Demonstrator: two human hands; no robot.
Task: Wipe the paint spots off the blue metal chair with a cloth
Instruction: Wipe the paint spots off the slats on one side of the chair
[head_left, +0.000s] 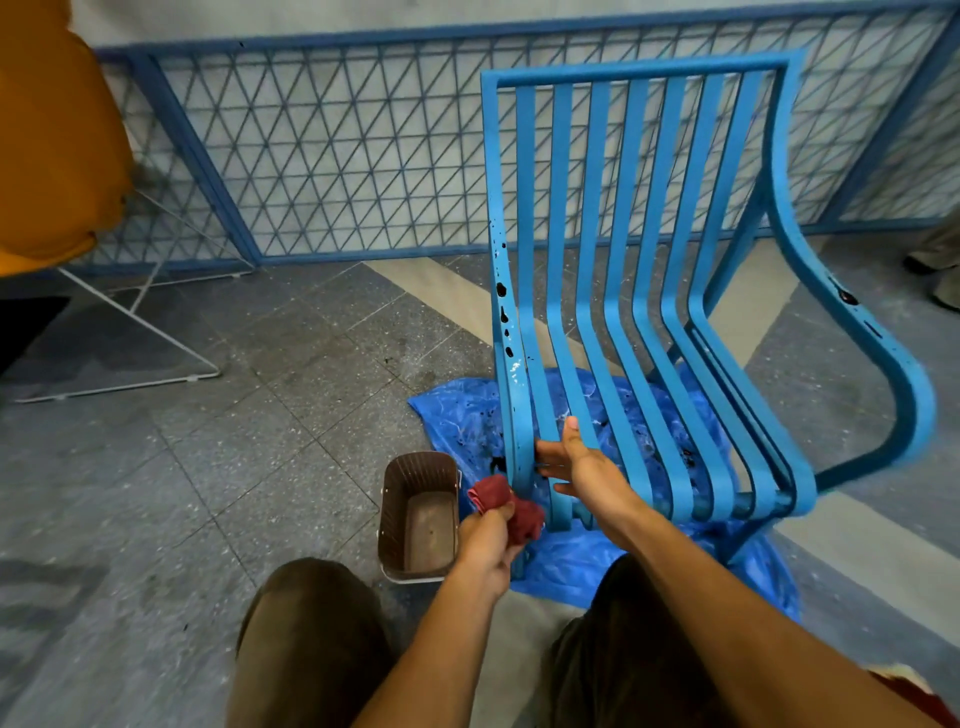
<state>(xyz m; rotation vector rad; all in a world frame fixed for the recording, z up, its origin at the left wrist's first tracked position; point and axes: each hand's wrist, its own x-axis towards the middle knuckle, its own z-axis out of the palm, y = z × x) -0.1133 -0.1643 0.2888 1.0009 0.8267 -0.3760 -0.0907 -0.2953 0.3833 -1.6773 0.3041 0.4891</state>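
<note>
Cloth (506, 506) in left grip (485, 540), beside chair (639, 68)

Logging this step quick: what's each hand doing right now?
Left hand: closed on the red cloth, by the chair's front edge.
Right hand: open, fingers straight against the blue chair slats.

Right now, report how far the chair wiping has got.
Done: no wiped stretch shows yet. In hand: the left grip holds the cloth at the foot of the chair's left bar, and the right grip rests on the slats. Left: black spots up that bar, white flecks below them, and a spot on the right arm.
</note>
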